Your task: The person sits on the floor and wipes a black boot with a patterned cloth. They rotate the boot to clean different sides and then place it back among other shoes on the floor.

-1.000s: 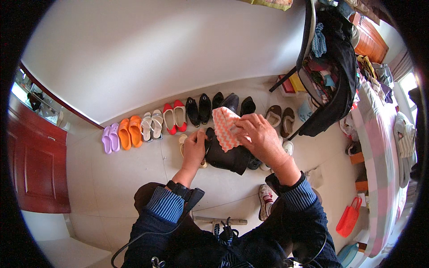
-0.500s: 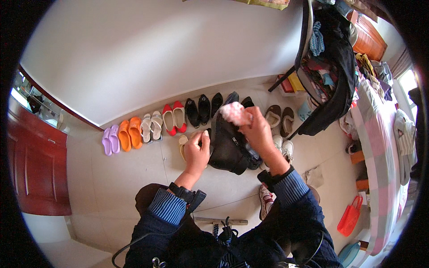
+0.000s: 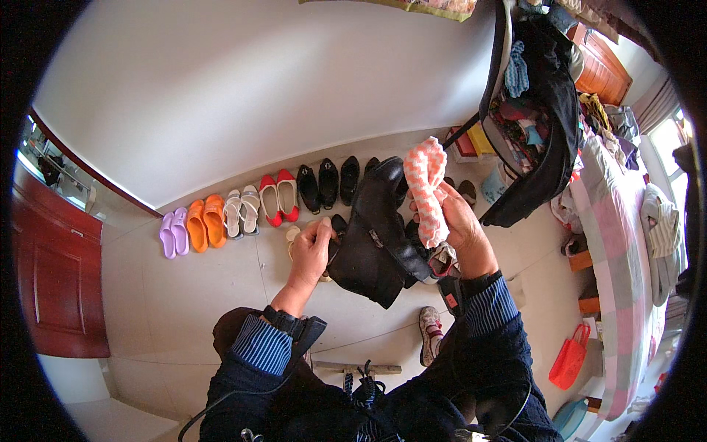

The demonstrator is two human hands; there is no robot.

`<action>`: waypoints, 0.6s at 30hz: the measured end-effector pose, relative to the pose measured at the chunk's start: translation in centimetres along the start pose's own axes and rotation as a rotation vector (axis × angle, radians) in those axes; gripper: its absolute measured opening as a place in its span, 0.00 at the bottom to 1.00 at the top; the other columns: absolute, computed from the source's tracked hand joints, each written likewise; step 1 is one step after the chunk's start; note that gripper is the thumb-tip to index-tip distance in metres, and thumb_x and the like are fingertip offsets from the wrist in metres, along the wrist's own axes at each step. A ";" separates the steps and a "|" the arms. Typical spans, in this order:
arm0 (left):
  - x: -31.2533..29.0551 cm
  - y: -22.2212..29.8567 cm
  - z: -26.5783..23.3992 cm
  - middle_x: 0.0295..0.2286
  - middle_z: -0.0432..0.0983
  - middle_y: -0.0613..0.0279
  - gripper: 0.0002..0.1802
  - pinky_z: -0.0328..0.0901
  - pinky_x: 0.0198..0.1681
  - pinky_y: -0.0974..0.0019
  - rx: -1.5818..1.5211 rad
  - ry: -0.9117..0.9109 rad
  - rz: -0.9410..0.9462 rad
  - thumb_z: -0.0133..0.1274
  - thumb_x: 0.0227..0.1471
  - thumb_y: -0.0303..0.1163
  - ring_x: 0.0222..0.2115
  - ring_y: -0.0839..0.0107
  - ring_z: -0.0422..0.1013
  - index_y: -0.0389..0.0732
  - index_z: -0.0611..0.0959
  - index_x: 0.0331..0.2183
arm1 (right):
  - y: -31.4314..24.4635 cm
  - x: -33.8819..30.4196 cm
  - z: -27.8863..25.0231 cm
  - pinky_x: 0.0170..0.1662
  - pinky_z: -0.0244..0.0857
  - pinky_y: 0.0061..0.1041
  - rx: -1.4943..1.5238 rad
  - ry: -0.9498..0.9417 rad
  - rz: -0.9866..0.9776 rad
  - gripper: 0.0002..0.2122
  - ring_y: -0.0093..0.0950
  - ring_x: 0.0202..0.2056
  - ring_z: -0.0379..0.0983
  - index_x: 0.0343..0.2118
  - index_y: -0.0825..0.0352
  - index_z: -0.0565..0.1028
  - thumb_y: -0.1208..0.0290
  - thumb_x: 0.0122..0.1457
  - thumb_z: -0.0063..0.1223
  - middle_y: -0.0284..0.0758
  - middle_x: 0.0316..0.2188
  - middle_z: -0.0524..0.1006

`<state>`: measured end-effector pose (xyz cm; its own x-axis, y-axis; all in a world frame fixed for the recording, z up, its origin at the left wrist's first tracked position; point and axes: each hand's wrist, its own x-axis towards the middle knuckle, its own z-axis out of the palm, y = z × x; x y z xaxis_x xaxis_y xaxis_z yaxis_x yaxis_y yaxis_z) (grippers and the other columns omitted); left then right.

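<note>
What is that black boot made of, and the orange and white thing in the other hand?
The black boot looks like leather or imitation leather: smooth, with a dull sheen and soft folds; which one cannot be told. The orange-and-white cloth in the right hand looks like soft woven or knitted fabric: it bunches and drapes.

Purple slippers (image 3: 171, 233), orange slippers (image 3: 205, 223) and red flats (image 3: 279, 197) line the wall by a red door (image 3: 55, 287).

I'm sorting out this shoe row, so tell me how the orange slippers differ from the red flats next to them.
The orange slippers are chunky, open-backed and orange all over; the red flats are slimmer, with pale insoles showing inside red edges. The orange slippers lie nearer the purple slippers at the row's left end; the red flats lie nearer the black boot that the left hand holds. Both pairs sit side by side on the floor against the wall.
</note>
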<state>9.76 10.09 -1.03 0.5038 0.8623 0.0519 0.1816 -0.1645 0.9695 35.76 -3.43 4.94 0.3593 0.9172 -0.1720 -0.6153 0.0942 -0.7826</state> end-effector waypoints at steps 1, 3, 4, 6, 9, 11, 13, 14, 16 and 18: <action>0.0 0.0 0.0 0.20 0.75 0.66 0.27 0.65 0.34 0.68 0.004 0.007 0.001 0.48 0.66 0.50 0.26 0.76 0.70 0.37 0.81 0.25 | 0.1 0.1 0.0 0.39 0.78 0.28 0.044 -0.046 0.015 0.15 0.27 0.36 0.80 0.55 0.69 0.70 0.67 0.72 0.43 0.39 0.41 0.79; 0.0 -0.2 0.0 0.21 0.76 0.66 0.27 0.65 0.34 0.69 0.000 0.020 -0.002 0.48 0.66 0.49 0.26 0.77 0.70 0.37 0.81 0.25 | 0.2 0.1 0.0 0.37 0.78 0.27 0.060 0.011 0.045 0.15 0.27 0.36 0.80 0.55 0.70 0.69 0.66 0.72 0.43 0.39 0.42 0.79; 0.0 -0.3 0.0 0.21 0.76 0.67 0.27 0.65 0.34 0.69 -0.008 0.026 -0.006 0.48 0.66 0.49 0.26 0.77 0.69 0.37 0.81 0.25 | 0.2 0.1 0.0 0.37 0.79 0.27 0.076 -0.023 0.049 0.17 0.28 0.38 0.80 0.55 0.70 0.69 0.63 0.72 0.42 0.40 0.42 0.79; 0.2 -0.5 -0.1 0.21 0.76 0.67 0.27 0.65 0.35 0.69 -0.028 0.016 -0.028 0.48 0.66 0.49 0.27 0.77 0.70 0.37 0.81 0.25 | 0.1 0.0 -0.2 0.35 0.77 0.24 0.091 -0.020 0.047 0.18 0.26 0.36 0.79 0.55 0.71 0.68 0.62 0.72 0.43 0.40 0.44 0.78; 0.2 -0.8 -0.2 0.21 0.77 0.66 0.27 0.65 0.34 0.68 -0.057 -0.012 -0.046 0.49 0.66 0.50 0.27 0.77 0.71 0.37 0.82 0.25 | -0.2 -0.2 -0.5 0.30 0.72 0.20 0.261 -0.153 0.105 0.19 0.23 0.31 0.75 0.56 0.73 0.66 0.62 0.71 0.46 0.39 0.44 0.76; 0.3 -0.9 -0.1 0.21 0.77 0.66 0.27 0.65 0.34 0.68 -0.066 -0.005 -0.013 0.49 0.65 0.51 0.27 0.76 0.71 0.38 0.83 0.25 | -0.5 -0.3 -0.7 0.23 0.62 0.17 0.487 -0.212 0.200 0.19 0.20 0.25 0.64 0.55 0.76 0.65 0.65 0.70 0.47 0.36 0.43 0.70; 0.2 -1.1 0.0 0.21 0.77 0.66 0.27 0.65 0.34 0.67 -0.014 0.025 -0.020 0.49 0.65 0.51 0.26 0.76 0.72 0.39 0.83 0.25 | -0.7 -0.3 -0.8 0.23 0.60 0.17 0.686 -0.337 0.233 0.17 0.19 0.26 0.63 0.51 0.76 0.65 0.66 0.70 0.48 0.34 0.41 0.67; 0.2 -1.1 0.0 0.21 0.77 0.67 0.27 0.65 0.34 0.67 0.012 0.040 -0.024 0.49 0.65 0.51 0.26 0.76 0.72 0.39 0.83 0.25 | -0.8 -0.3 -0.9 0.23 0.61 0.17 0.697 -0.333 0.248 0.17 0.19 0.26 0.64 0.50 0.76 0.65 0.66 0.70 0.48 0.34 0.41 0.67; 0.3 -1.3 0.1 0.20 0.77 0.67 0.26 0.65 0.34 0.67 0.041 0.043 -0.010 0.49 0.65 0.51 0.26 0.76 0.71 0.39 0.83 0.26 | -0.9 -0.3 -1.0 0.24 0.62 0.18 0.739 -0.336 0.254 0.16 0.20 0.28 0.65 0.49 0.75 0.65 0.65 0.70 0.48 0.34 0.41 0.67; 0.3 -1.3 0.2 0.20 0.76 0.67 0.27 0.65 0.33 0.67 0.011 0.044 0.009 0.49 0.65 0.50 0.25 0.75 0.71 0.38 0.83 0.25 | -0.9 -0.3 -1.1 0.25 0.63 0.20 0.799 -0.264 0.236 0.15 0.21 0.28 0.65 0.49 0.74 0.65 0.66 0.69 0.48 0.34 0.40 0.67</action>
<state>9.79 10.49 -2.34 0.4674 0.8811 0.0718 0.1865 -0.1776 0.9663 37.00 -4.18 5.06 0.0471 0.9974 -0.0551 -0.9964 0.0429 -0.0736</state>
